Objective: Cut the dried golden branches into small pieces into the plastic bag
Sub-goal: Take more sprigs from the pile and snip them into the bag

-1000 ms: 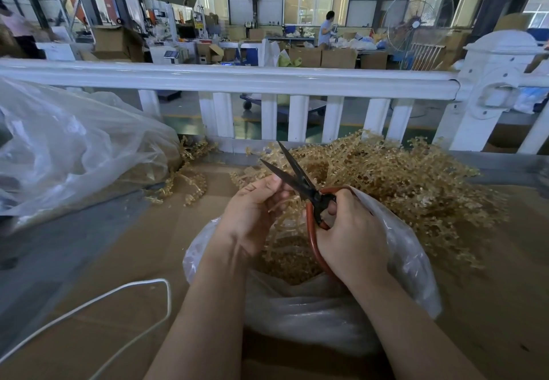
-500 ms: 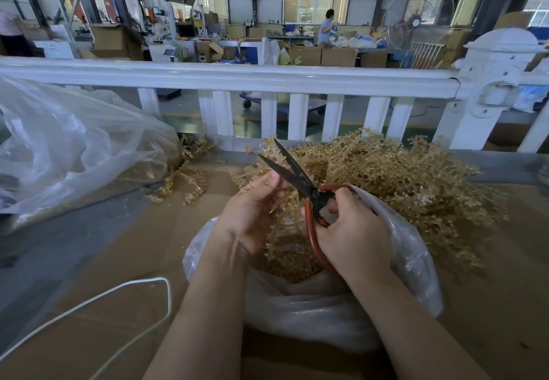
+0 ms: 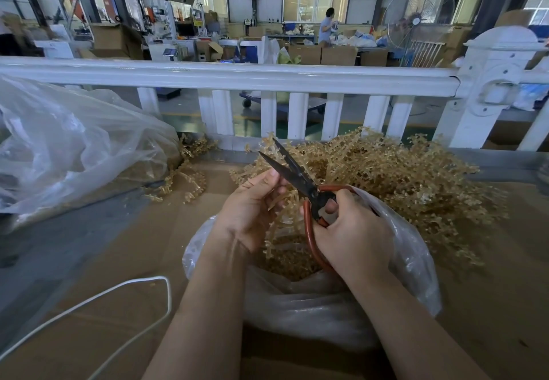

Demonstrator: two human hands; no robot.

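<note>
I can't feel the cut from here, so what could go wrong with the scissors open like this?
The left hand pinches the branch right beside the open blades of the scissors, so a snip could nick the fingers. The right hand cuts near the bag rim, where the plastic might get snagged. Pieces cut that high above the bag could fall onto the cardboard.

Both forearms were bare from the bottom edge of the view up to the wrists, with no sleeve or cuff in sight. The left hand wore no glove, ring or watch, and the right hand was likewise ungloved and without jewellery. The visible fingernails were short and unpainted.
</note>
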